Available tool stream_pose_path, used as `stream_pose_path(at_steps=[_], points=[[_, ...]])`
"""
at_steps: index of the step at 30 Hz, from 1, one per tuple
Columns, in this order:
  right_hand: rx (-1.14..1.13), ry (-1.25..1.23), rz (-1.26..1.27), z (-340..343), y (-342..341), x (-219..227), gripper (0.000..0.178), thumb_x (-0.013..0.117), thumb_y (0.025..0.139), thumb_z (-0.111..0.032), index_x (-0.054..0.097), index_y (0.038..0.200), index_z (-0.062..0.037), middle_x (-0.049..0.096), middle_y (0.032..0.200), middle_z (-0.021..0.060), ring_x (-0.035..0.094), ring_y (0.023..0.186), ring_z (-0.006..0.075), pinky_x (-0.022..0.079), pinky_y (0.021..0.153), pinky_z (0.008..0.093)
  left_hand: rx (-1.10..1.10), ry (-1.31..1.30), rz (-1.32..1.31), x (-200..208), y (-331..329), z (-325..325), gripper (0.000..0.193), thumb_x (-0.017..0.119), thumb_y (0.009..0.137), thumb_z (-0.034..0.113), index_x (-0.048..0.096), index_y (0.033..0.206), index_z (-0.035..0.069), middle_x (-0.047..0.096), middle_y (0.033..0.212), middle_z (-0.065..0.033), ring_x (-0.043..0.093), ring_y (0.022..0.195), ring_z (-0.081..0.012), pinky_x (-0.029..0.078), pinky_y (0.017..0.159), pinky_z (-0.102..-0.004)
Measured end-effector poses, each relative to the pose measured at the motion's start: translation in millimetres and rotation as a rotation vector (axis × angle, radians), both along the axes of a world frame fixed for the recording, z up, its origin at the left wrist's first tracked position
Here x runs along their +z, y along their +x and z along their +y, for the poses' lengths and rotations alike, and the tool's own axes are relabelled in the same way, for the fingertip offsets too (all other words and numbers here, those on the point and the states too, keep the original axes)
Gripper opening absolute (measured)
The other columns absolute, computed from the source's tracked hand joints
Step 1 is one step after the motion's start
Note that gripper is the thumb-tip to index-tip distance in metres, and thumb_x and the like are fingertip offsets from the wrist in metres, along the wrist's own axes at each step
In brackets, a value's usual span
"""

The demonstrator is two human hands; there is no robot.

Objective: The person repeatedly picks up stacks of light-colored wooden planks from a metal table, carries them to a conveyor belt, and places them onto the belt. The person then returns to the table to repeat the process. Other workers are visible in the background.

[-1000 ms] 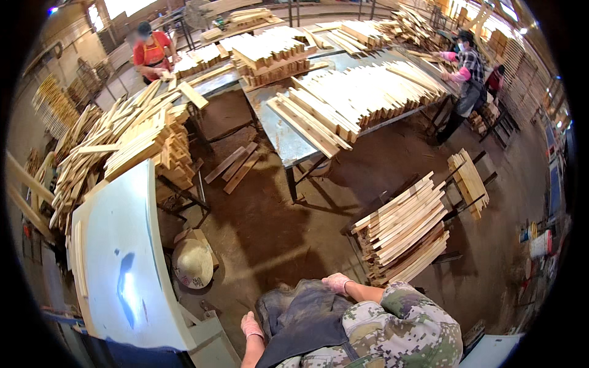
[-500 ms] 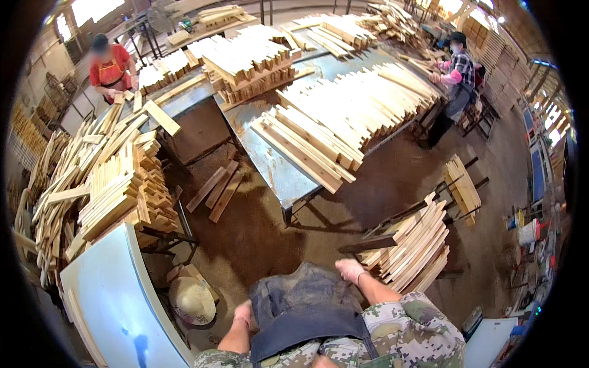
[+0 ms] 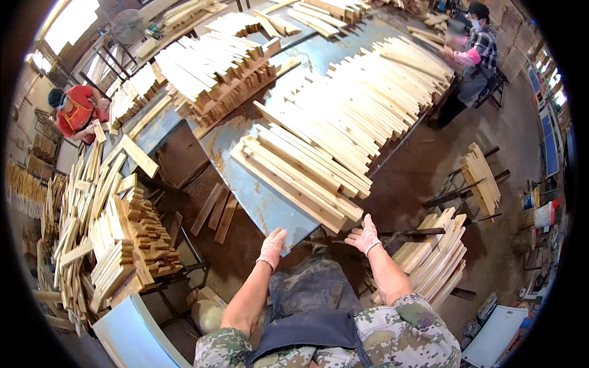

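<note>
My left hand (image 3: pixel 272 247), in a pale glove, is at the near corner of the blue-grey metal table (image 3: pixel 245 208), its fingers stretched toward the edge. Whether it presses on the metal I cannot tell. My right hand (image 3: pixel 365 237), gloved too, has its fingers apart beside the near ends of several pale wooden boards (image 3: pixel 294 184). Neither hand holds anything. The boards lie side by side across the table, some on top of others, with a long row of more boards (image 3: pixel 362 104) behind them.
At left stands a heap of wooden strips (image 3: pixel 116 245) by a light-blue surface (image 3: pixel 141 334). Boards rest on a rack (image 3: pixel 432 257) at my right. Dark planks (image 3: pixel 215 211) lie on the floor. A person in red (image 3: pixel 80 113) and one in a checked shirt (image 3: pixel 478 55) work farther off.
Both hands have risen from beside my dark apron and reached forward to the table's near end. My view has moved closer to the table. The person in red now bends lower.
</note>
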State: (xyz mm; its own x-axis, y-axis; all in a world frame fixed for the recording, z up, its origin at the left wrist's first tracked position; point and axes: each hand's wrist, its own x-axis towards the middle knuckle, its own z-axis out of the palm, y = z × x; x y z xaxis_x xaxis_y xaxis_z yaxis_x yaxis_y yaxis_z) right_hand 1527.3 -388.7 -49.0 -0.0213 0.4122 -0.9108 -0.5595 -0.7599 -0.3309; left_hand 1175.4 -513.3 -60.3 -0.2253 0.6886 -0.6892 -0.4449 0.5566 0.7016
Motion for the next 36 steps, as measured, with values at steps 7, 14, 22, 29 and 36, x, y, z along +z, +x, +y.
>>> stream_pose_path(at_steps=[7, 14, 22, 29, 36], points=[[-0.116, -0.021, 0.294, 38.5, -14.0, -27.4, 0.065, 0.054, 0.104, -0.060, 0.052, 0.151, -0.0150, 0.055, 0.153, 0.0150, 0.048, 0.142, 0.0419, 0.031, 0.116, 0.0740, 0.287, -0.325, -0.052, 2.4, 64.4, 153.9, 0.029, 0.075, 0.096, 0.038, 0.065, 0.102, 0.011, 0.054, 0.078, 0.0009, 0.051, 0.063, -0.0133, 0.040, 0.058, -0.0339], [-0.133, -0.106, 0.511, 54.3, -36.6, 2.8, 0.055, 0.060, 0.104, -0.047, 0.057, 0.146, -0.0099, 0.059, 0.145, 0.0185, 0.053, 0.137, 0.0427, 0.043, 0.115, 0.0667, 0.324, -0.152, -0.020, 14.5, 38.7, 198.9, 0.040, 0.079, 0.093, 0.042, 0.068, 0.116, 0.011, 0.072, 0.101, -0.0037, 0.069, 0.088, -0.0197, 0.055, 0.077, -0.0374], [0.258, -0.107, 0.096, 82.7, 71.2, 25.9, 0.068, 0.075, 0.098, -0.051, 0.055, 0.137, 0.0012, 0.063, 0.134, 0.0364, 0.072, 0.106, 0.0472, 0.064, 0.083, 0.0533, 0.016, -0.127, 0.466, 11.5, 29.8, 272.2, 0.059, 0.078, 0.096, 0.036, 0.060, 0.136, -0.005, 0.069, 0.123, -0.0150, 0.063, 0.107, -0.0236, 0.049, 0.093, -0.0358], [0.198, 0.592, -0.537, 288.9, 113.5, 29.9, 0.085, 0.067, 0.104, -0.025, 0.020, 0.171, -0.0007, 0.066, 0.127, 0.0088, 0.062, 0.110, 0.0155, 0.051, 0.098, 0.0293, 0.068, -0.085, 0.271, 12.7, 27.4, 260.9, 0.076, 0.076, 0.099, 0.040, 0.047, 0.155, -0.002, 0.064, 0.140, -0.0158, 0.062, 0.121, -0.0261, 0.050, 0.106, -0.0377], [0.371, 0.633, -1.215, 359.2, 62.8, -2.7, 0.089, 0.067, 0.102, -0.039, 0.027, 0.166, 0.0072, 0.031, 0.172, 0.0284, 0.029, 0.161, 0.0372, 0.027, 0.130, 0.0375, -0.020, -0.046, 0.468, -6.5, 18.7, 255.6, 0.069, 0.074, 0.100, 0.047, 0.052, 0.144, -0.001, 0.069, 0.124, -0.0142, 0.065, 0.104, -0.0229, 0.054, 0.090, -0.0385]])
